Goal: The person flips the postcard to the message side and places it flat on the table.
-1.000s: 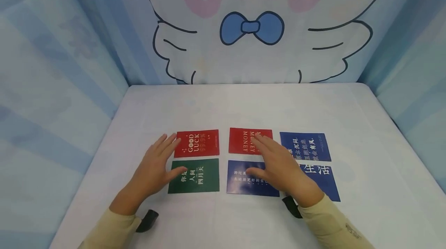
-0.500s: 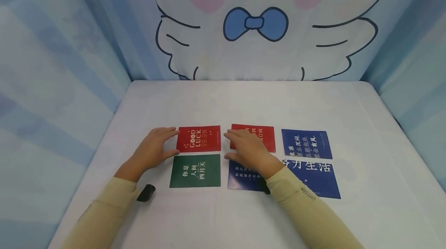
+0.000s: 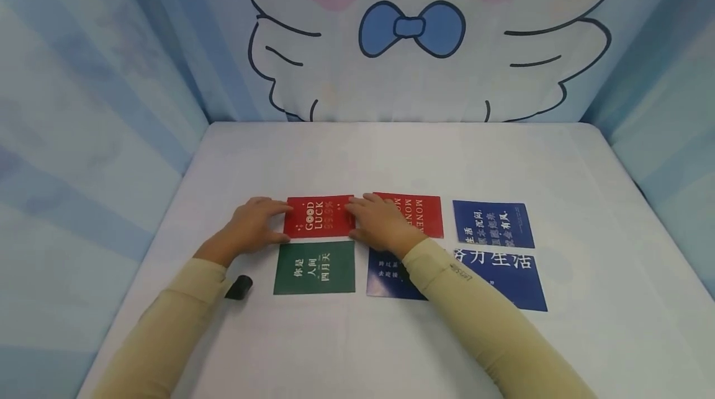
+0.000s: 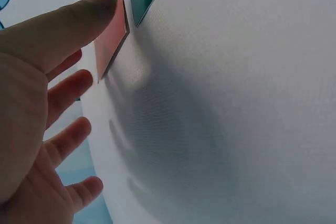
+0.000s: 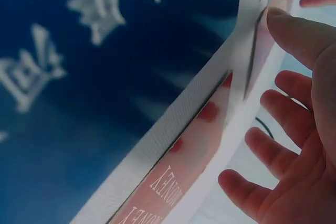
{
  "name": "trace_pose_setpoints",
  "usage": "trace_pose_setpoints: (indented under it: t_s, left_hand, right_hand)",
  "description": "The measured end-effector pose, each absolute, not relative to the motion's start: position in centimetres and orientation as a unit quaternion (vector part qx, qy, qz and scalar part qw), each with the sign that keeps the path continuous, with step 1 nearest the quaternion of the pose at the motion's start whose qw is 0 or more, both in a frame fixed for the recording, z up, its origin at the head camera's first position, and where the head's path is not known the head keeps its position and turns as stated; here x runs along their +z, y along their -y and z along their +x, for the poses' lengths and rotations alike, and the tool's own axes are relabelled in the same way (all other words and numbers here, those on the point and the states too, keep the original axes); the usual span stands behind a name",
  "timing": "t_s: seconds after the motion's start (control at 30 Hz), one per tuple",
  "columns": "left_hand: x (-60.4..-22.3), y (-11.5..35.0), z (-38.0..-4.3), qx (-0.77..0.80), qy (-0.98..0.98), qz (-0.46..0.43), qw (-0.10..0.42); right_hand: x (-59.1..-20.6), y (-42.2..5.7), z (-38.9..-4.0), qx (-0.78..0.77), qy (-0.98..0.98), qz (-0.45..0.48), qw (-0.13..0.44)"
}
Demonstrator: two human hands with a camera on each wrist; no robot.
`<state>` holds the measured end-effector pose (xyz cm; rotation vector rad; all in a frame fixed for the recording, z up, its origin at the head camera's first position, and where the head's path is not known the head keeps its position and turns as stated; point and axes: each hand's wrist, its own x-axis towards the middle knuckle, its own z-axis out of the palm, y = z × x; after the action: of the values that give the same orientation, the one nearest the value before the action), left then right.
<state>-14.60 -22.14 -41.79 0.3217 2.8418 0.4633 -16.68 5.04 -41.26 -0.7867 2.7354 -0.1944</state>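
Note:
A red card printed GOOD LUCK [image 3: 321, 218] lies flat on the white table between both hands in the head view. My left hand [image 3: 248, 225] is at its left edge; in the left wrist view the thumb [image 4: 79, 22] overlaps the card, and the other fingers are spread, loosely bent. At the opposite edge is my right hand [image 3: 385, 225], its thumb [image 5: 291, 30] by the card's edge in the right wrist view and its fingers apart. That hand partly covers a red MONEY card [image 3: 421, 213], and its sleeve hides part of a dark blue card [image 3: 388, 275].
Below the GOOD LUCK card lies a green card [image 3: 314, 267]. Two more blue cards, an upper one [image 3: 494, 223] and a lower one [image 3: 519, 284], lie at the right. A small black object [image 3: 240, 288] is beside the left wrist. Curtains [image 3: 84, 138] enclose the table.
My right hand has moved left, from over the MONEY and blue cards to the GOOD LUCK card's right edge. My left hand has shifted slightly to that card's left edge. The view has tilted down.

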Motion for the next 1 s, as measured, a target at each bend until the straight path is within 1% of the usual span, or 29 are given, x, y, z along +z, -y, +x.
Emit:
trace_pose_setpoints:
  t_s: [0.13,0.27,0.4,0.67,0.8,1.0]
  left_hand:
    - [-42.2,22.2,-15.1,0.153,-0.972,0.114,0.137]
    - [-42.5,22.2,-15.3,0.148,-0.973,0.116,0.135]
    - [-42.4,22.1,-15.3,0.139,-0.975,0.112,0.13]
    - [-42.0,21.8,-15.2,0.128,-0.978,0.122,0.109]
    - [-41.9,21.6,-15.2,0.139,-0.975,0.122,0.124]
    - [-41.9,21.6,-15.1,0.131,-0.974,0.115,0.145]
  right_hand:
    - [-41.5,-5.0,-17.4,-0.059,-0.949,-0.265,0.159]
    - [-41.6,-5.0,-17.6,-0.055,-0.948,-0.262,0.173]
    - [-41.5,-4.9,-17.5,-0.05,-0.947,-0.263,0.175]
    - [-41.5,-4.6,-17.8,-0.033,-0.946,-0.285,0.153]
    - [-41.6,-4.4,-18.0,-0.026,-0.944,-0.298,0.139]
    - [-41.6,-4.4,-17.8,-0.018,-0.94,-0.311,0.135]
